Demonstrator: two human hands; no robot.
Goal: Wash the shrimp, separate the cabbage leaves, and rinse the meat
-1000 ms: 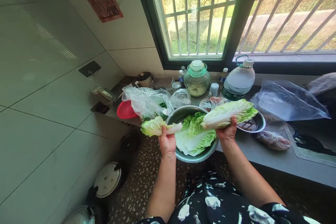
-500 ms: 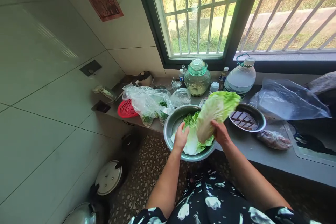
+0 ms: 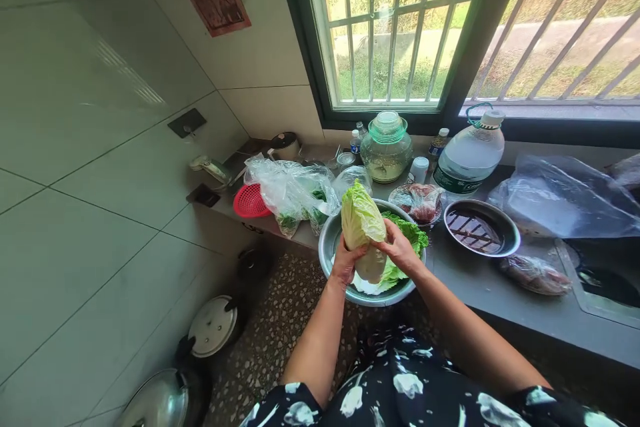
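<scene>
A napa cabbage (image 3: 361, 220), pale at the base and yellow-green at the top, is held upright over a metal basin (image 3: 330, 273). My left hand (image 3: 345, 261) wraps round its lower left side. From the right, my right hand (image 3: 399, 248) grips the cabbage, its fingertips on the leaves near the middle. Loose cabbage leaves (image 3: 413, 235), green and white, lie in the basin beneath and behind my hands. The basin rests at the counter's front edge, and part of its inside is hidden by the cabbage and my hands.
Right of the basin are wrapped meat (image 3: 420, 201), a metal bowl of dark liquid (image 3: 483, 227) and another wrapped packet (image 3: 536, 273). Left stand a red colander (image 3: 251, 201) and plastic bags of greens (image 3: 295, 193). A glass jar (image 3: 387, 150) and water jug (image 3: 470, 153) line the window.
The cabbage has moved left and turned upright. My left hand, free and open before, has closed on it, while my right hand keeps hold. The view has shifted slightly.
</scene>
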